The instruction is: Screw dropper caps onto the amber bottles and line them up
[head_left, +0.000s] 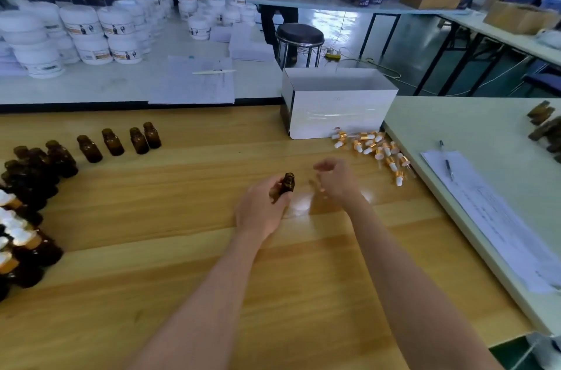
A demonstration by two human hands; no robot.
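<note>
Amber bottle (288, 183) is in your left hand (261, 212), over the middle of the wooden table (182, 218), no cap on it. Thumb & fingers curl round its lower body, pinching it. That leaves the neck bare, prob. so a cap can go straight on. Long axis is approx. upright, mouth up & tipped a bit away from you; exact tilt is hard to read.

Your right hand (337, 180) is just beside it, not touching. Its fingers look loosely curled but blurred, so can't tell if they pinch a cap or nothing.

Dropper caps (372, 149) lie in a loose pile to the right, by the white box (337, 105), i.e. on the side of the hand that would fetch them. Uncapped bottles (115, 142) stand in a row at back left. Capped bottles (18, 242) cluster at the left edge, so I'd judge finished ones go left.

Step in hand, I'd say: capping this one.
</note>
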